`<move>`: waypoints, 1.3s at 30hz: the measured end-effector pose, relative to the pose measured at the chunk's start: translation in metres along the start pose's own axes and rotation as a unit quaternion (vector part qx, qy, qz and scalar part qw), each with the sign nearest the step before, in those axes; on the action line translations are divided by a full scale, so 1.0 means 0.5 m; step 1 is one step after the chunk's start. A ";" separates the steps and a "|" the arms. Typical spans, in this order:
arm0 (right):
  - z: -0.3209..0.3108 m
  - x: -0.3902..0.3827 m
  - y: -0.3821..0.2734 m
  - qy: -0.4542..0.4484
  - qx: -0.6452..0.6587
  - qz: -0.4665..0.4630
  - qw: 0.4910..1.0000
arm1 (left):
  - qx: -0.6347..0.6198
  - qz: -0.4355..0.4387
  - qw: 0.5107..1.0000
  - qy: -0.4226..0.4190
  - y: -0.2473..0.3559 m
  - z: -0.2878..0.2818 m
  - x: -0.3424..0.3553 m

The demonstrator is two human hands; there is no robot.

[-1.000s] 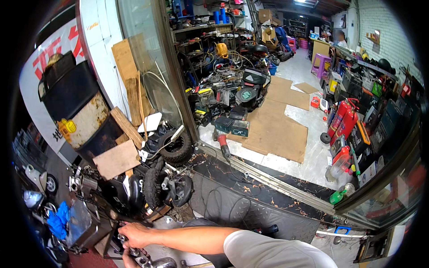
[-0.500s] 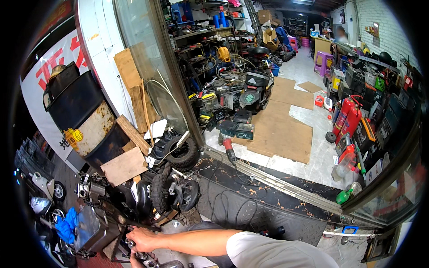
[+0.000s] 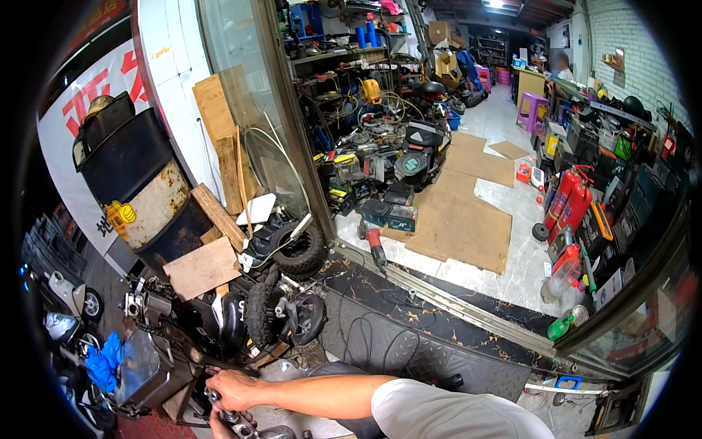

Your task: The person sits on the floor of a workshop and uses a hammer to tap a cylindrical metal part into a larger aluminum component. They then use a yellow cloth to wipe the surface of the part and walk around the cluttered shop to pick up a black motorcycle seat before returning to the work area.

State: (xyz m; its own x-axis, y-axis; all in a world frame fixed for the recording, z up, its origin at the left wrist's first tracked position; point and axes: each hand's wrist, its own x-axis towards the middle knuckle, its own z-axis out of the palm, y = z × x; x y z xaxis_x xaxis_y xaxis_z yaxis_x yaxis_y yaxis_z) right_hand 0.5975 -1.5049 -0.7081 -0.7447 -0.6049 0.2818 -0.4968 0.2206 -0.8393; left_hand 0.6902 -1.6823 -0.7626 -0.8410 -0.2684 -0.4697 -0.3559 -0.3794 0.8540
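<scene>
At the bottom edge my right hand is closed round a chrome metal tool, its forearm stretching in from the lower right. Just below it my left hand, mostly cut off by the edge, has fingers curled round the lower metal piece. A rounded metal part lies beside them. A dark steel frame with a metal box stands at their upper left, blue gloves or cloth on it.
Scrap boards, tyres and scooters crowd the left. A doorway track leads to cardboard, a red grinder, batteries and fire extinguishers. A person is at the far counter.
The scene has shifted slightly rightward in the picture. My hands stay closed on the metal tool at the bottom, with only slight movement.
</scene>
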 end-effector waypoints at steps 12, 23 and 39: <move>-0.001 -0.003 0.009 0.012 -0.022 -0.025 0.999 | -0.002 -0.015 1.000 -0.006 0.003 0.011 -0.005; 0.004 -0.001 0.014 0.019 -0.029 -0.032 0.999 | -0.012 -0.008 0.999 -0.029 -0.010 -0.009 0.018; 0.004 -0.005 0.016 0.037 -0.030 -0.049 0.998 | -0.027 0.004 0.999 -0.025 0.010 0.041 -0.025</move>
State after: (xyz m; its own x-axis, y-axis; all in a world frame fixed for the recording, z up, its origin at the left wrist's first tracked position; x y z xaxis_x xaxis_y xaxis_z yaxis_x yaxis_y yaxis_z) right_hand 0.5963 -1.5034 -0.7164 -0.7204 -0.5687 0.3970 -0.5932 0.2087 -0.7775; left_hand 0.6906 -1.6624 -0.7479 -0.8631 -0.2275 -0.4509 -0.3289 -0.4244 0.8437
